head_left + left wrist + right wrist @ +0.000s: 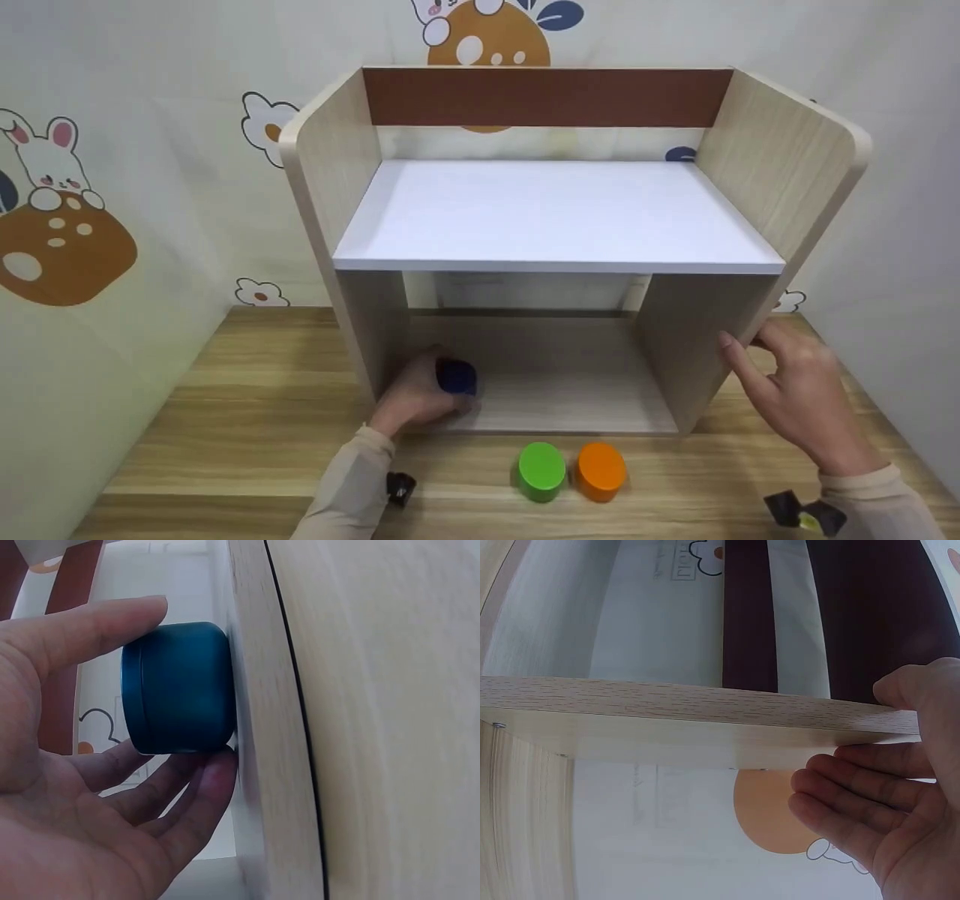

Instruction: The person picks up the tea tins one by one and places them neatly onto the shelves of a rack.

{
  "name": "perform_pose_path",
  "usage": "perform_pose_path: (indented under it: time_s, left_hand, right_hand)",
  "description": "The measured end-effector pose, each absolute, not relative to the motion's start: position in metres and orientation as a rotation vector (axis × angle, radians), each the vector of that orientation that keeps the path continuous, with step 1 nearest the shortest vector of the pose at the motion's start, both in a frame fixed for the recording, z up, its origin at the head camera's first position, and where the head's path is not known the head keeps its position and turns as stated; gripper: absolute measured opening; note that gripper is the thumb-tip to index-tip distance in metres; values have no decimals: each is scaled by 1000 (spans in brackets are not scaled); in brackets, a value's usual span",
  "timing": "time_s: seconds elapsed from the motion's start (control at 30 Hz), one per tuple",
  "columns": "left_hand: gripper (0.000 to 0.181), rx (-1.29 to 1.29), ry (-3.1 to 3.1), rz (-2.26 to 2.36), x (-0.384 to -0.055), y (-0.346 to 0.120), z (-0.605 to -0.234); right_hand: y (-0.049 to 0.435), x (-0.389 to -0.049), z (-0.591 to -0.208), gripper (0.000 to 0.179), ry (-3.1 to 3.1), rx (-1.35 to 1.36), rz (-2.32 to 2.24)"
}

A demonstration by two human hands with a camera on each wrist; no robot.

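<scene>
A small blue round tin (456,376) stands on the bottom board (570,390) of a wooden desktop shelf, near its left side panel (375,322). My left hand (420,390) holds it, with the thumb on one side and the fingers curled round the other. In the left wrist view the tin (180,690) has its base against the board. On the other side, my right hand (806,390) grips the front edge of the right side panel (697,337). The right wrist view shows the thumb on one face of that panel and the fingers at the other.
In front of the shelf a green round tin (541,471) and an orange round tin (601,471) stand side by side on the wooden table (247,420). A white upper board (559,214) spans the shelf. Behind it hangs a patterned wall covering (187,195).
</scene>
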State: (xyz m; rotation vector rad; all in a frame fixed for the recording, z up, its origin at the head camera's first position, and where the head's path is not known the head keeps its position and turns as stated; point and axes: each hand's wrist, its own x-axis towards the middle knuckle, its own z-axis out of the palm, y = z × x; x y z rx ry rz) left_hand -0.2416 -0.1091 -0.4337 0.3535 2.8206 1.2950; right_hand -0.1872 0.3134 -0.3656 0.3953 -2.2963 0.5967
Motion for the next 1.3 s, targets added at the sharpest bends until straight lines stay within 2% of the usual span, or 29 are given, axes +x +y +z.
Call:
perform_pose_path:
  time_s: [0.5, 1.07, 1.3]
  left_hand:
    - [78, 331, 2812, 1338, -240, -112, -423]
    - [74, 315, 2853, 1327, -229, -112, -402]
    - [74, 388, 2875, 1360, -224, -109, -396]
  right_hand:
    - [314, -187, -366, 27, -2304, 389, 602]
    - [313, -187, -366, 26, -2292, 404, 605]
    - [313, -187, -366, 26, -2291, 407, 595]
